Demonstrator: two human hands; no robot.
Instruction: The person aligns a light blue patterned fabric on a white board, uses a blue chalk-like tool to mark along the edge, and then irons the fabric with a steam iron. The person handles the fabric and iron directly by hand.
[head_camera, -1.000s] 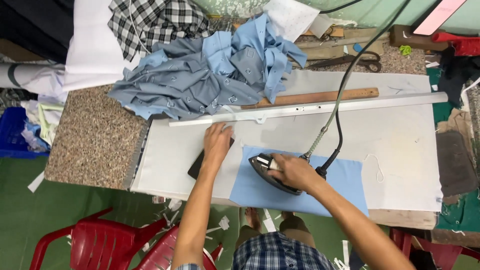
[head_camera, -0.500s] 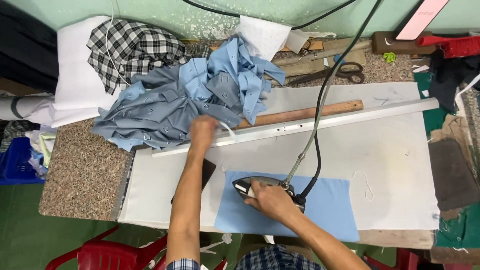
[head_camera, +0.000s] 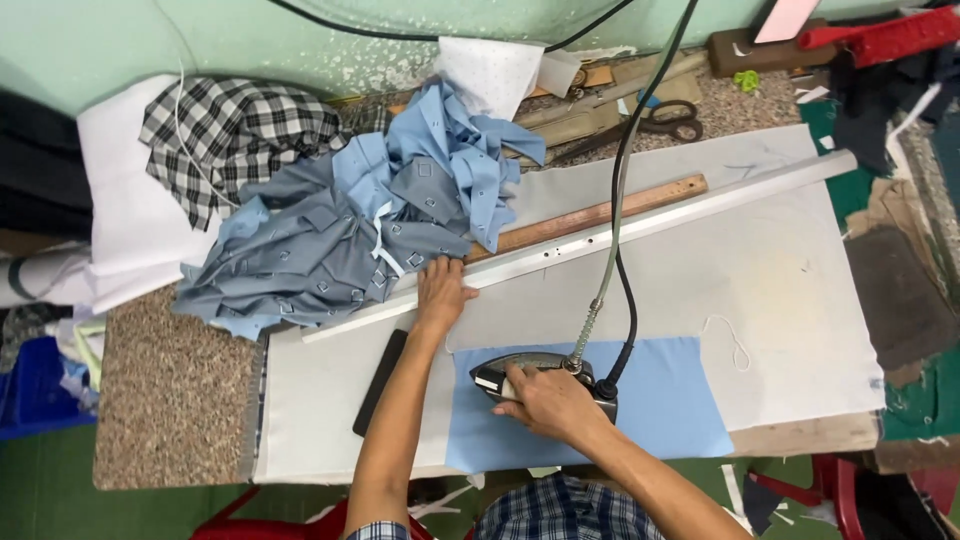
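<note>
Right hand (head_camera: 548, 403) clenched on the dark steam iron (head_camera: 540, 377); we'd glide slow over the light-blue rectangular cloth (head_camera: 670, 400), left hand (head_camera: 440, 290) flat above it, gripping nothing

Pale blue rectangular cloth panel (head_camera: 670, 405) lies flat and plain, no print on it. On top of it, the dark grey metal iron (head_camera: 530, 375), with a black cord and a silvery spring sleeve. Beneath, the off-white padded pressing sheet (head_camera: 760, 280). Up at the back, a heap of blue and slate-grey cut shirt pieces (head_camera: 340, 240), dotted all over with small white square outlines. Beside that, black-and-white checked fabric (head_camera: 235, 130) on plain white cloth (head_camera: 120, 200). Brown wooden ruler (head_camera: 600, 215), long white metal bar (head_camera: 700, 205), flat black rectangular pad (head_camera: 380, 382). The speckled brown granite counter (head_camera: 170, 400) shows at the left, with a mint-green wall (head_camera: 200, 40) behind.
</note>
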